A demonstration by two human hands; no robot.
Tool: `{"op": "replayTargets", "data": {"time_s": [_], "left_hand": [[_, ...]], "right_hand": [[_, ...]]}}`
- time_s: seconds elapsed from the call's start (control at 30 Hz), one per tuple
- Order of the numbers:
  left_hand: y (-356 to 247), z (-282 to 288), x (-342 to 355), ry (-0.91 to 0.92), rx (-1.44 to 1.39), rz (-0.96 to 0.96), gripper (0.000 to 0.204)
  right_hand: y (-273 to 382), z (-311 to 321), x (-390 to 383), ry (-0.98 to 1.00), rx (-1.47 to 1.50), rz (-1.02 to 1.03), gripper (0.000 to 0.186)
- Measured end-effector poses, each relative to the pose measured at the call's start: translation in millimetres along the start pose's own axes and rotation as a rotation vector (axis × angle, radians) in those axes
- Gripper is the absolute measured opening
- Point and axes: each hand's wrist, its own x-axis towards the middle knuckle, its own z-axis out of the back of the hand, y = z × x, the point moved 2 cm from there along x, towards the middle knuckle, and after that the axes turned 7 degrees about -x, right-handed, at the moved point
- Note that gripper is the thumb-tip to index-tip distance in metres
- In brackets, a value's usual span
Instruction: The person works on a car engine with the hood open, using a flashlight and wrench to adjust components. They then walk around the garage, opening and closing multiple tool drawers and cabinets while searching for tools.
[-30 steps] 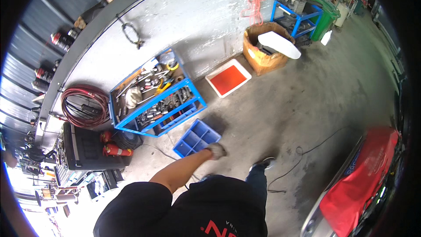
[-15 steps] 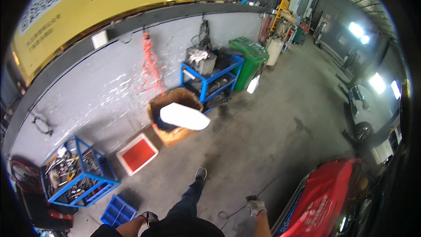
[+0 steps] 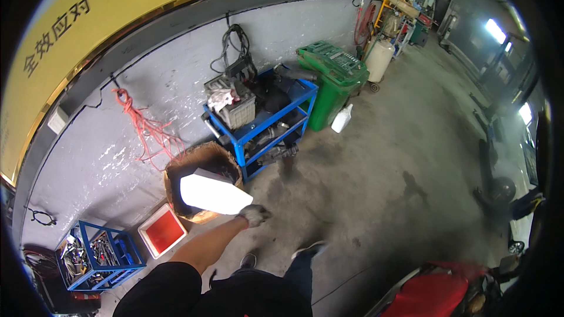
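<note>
My left arm [image 3: 214,243] stretches forward, and my left hand [image 3: 254,216], in a grey work glove, is beside the narrow end of a white plastic bottle [image 3: 211,192]. Its fingers look loosely stretched out, with nothing seen in them, though they show small. The bottle lies tilted over an open cardboard box [image 3: 202,216] by the wall, its surface washed out by glare. Dark contents show partly inside the box. Outside the picture is my right hand.
A blue cart [image 3: 276,118] carrying a battery, a green wheeled bin [image 3: 329,97] and another white bottle [image 3: 342,118] stand beyond. Left are a red-bottomed white tray [image 3: 181,236] and a blue tool rack [image 3: 126,268]. A red cover [image 3: 429,296] lies at lower right.
My left arm has come up and reached forward to the white bottle. My right hand, near a thin cable before, has left the picture. The view has moved closer to the box and cart.
</note>
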Motion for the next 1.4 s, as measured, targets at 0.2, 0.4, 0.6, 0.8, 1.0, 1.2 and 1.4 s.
{"op": "replayTargets", "data": {"time_s": [0.2,0.4,0.6,0.8,1.0,1.2,1.4], "left_hand": [[-221.1,-79.8,75.9,0.148,-0.057,-0.147,0.041],[-377.9,-183.0,150.2,0.132,0.325,-0.415,0.051],[-540.1,-211.9,242.8,0.338,-0.066,-0.272,0.061],[-676.0,-243.3,390.2,0.397,0.272,-0.427,0.068],[-812.1,-266.0,535.1,0.377,0.218,-0.633,0.046],[-920.4,-296.3,651.7,0.395,0.527,-0.717,0.045],[-1062.1,-302.5,778.7,0.479,0.747,-0.582,0.049]], "right_hand": [[251.9,12.2,101.5,0.061,-0.091,0.078,0.02],[607.6,22.7,146.6,0.069,-0.322,0.294,0.026],[877.4,-28.3,32.8,0.442,-0.559,0.7,0.027],[1048.4,-12.1,44.5,0.22,-0.959,0.662,0.035],[1217.2,40.5,100.2,0.117,-0.901,0.79,0.028],[1355.0,84.2,148.4,0.189,-0.461,0.789,0.022],[1519.5,109.6,246.1,0.148,-0.489,0.877,0.03]]}}
